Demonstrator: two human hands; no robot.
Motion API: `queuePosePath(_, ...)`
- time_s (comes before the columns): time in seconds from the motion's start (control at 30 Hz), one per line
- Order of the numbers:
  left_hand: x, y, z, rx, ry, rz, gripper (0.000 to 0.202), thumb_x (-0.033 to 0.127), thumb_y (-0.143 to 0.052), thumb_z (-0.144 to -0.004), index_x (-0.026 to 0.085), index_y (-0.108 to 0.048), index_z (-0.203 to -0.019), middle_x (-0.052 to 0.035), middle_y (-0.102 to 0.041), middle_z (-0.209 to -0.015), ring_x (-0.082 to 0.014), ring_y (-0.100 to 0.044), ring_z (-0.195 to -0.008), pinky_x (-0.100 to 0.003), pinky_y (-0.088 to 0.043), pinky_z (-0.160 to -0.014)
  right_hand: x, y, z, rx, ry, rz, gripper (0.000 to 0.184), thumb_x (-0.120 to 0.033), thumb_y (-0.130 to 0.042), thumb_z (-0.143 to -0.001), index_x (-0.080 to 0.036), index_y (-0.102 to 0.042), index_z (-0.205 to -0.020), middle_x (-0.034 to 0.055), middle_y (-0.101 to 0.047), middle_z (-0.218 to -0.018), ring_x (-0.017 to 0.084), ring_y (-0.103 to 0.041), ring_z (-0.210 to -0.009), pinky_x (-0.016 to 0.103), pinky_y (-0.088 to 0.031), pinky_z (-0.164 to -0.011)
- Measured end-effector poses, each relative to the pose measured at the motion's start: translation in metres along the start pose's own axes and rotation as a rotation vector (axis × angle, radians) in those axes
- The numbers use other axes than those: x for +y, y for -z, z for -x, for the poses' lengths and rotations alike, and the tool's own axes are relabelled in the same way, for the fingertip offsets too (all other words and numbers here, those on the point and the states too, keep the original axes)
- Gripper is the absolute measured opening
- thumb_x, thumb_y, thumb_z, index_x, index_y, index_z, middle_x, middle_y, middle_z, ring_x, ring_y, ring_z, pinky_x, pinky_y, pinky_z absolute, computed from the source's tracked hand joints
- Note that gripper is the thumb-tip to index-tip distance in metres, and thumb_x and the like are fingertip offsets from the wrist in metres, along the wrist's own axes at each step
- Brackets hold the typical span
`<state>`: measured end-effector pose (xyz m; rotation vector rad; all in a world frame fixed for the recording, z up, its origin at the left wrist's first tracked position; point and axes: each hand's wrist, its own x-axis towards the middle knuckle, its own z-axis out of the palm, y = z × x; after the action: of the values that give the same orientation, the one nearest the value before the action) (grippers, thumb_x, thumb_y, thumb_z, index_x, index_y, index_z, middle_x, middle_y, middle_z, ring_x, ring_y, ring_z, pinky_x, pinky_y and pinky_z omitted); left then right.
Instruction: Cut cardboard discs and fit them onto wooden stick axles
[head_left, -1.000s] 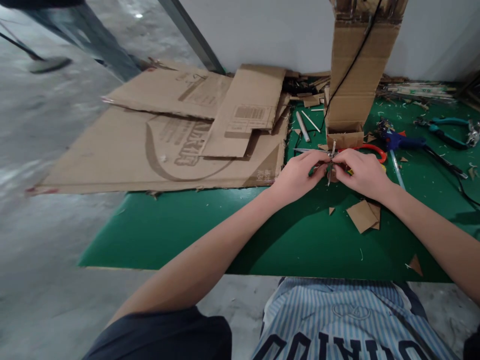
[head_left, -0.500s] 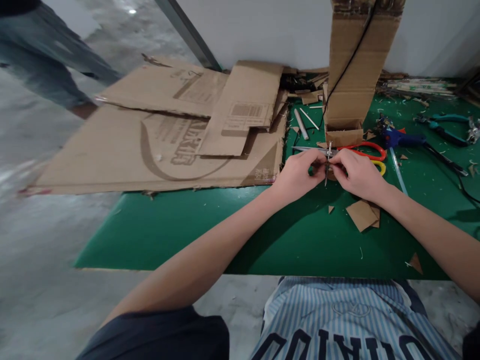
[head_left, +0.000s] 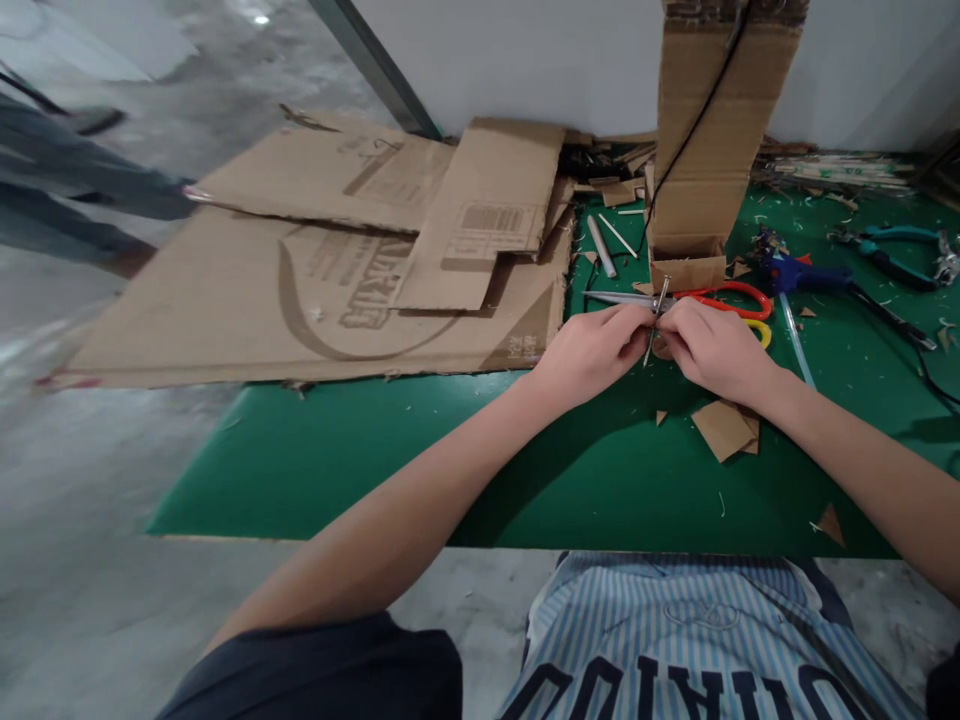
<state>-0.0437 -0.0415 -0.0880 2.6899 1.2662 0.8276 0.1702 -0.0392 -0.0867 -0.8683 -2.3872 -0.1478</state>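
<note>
My left hand [head_left: 592,350] and my right hand [head_left: 712,345] meet over the green mat [head_left: 420,460], fingertips pinched together on a thin metal pin [head_left: 655,318] that stands tilted between them. A small piece of cardboard is partly hidden under my fingers. Just behind my hands lie red-handled scissors [head_left: 731,295], blades pointing left.
Large flattened cardboard sheets [head_left: 322,270] cover the mat's left back. A tall cardboard column [head_left: 712,130] with a black cable stands behind the hands. A blue glue gun [head_left: 806,278], teal pliers [head_left: 892,250], white sticks [head_left: 601,248] and cardboard scraps [head_left: 726,430] lie around. A person's legs [head_left: 82,200] pass at far left.
My hands stay together on the pin, which has tilted slightly. The passer-by at the left has moved across the floor.
</note>
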Motion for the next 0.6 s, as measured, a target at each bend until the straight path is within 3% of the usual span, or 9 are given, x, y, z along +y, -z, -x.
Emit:
queuePosePath(0.17,0.002,0.004,-0.003,-0.086,0.119,0.091,0.021,0.021,-0.05,-0.096,0.02,-0.064,-0.112,-0.0055,-0.077,-0.104,-0.0191,-0.074,-0.091,-0.03,-0.054,-0.077,0.002,-0.003,-0.001,-0.039,0.006,0.084,0.028,-0.019,-0.038,-0.105,-0.018,-0.06,-0.089,0.0083,-0.067,-0.084,0.019,-0.057,-0.072,0.032,-0.029,-0.056)
queuePosePath(0.33,-0.002,0.021,-0.011,-0.18,0.108,0.003,0.045,0.024,-0.055,-0.089,0.011,-0.057,-0.132,-0.0168,-0.069,-0.124,-0.0318,-0.064,-0.116,-0.046,-0.053,-0.099,0.003,-0.003,-0.002,0.067,-0.064,0.062,0.023,-0.02,-0.042,-0.106,-0.018,-0.063,-0.096,0.0105,-0.074,-0.095,0.019,-0.066,-0.083,0.03,-0.036,-0.056)
queuePosePath(0.47,-0.008,0.029,-0.016,-0.392,0.065,-0.043,0.04,0.034,-0.058,-0.086,0.009,-0.066,-0.116,-0.0185,-0.068,-0.114,-0.0359,-0.062,-0.111,-0.052,-0.051,-0.1,0.003,-0.004,-0.003,0.12,-0.09,0.041,0.021,-0.018,-0.043,-0.105,-0.017,-0.063,-0.098,0.0125,-0.075,-0.1,0.021,-0.069,-0.09,0.03,-0.043,-0.06)
queuePosePath(0.6,-0.009,0.023,-0.015,-0.385,0.064,-0.01,0.025,0.033,-0.057,-0.086,0.014,-0.067,-0.1,-0.0158,-0.069,-0.107,-0.0341,-0.064,-0.11,-0.049,-0.052,-0.098,0.002,-0.005,-0.004,0.128,-0.113,0.024,0.021,-0.018,-0.044,-0.104,-0.018,-0.064,-0.097,0.0129,-0.076,-0.102,0.022,-0.071,-0.092,0.031,-0.045,-0.06)
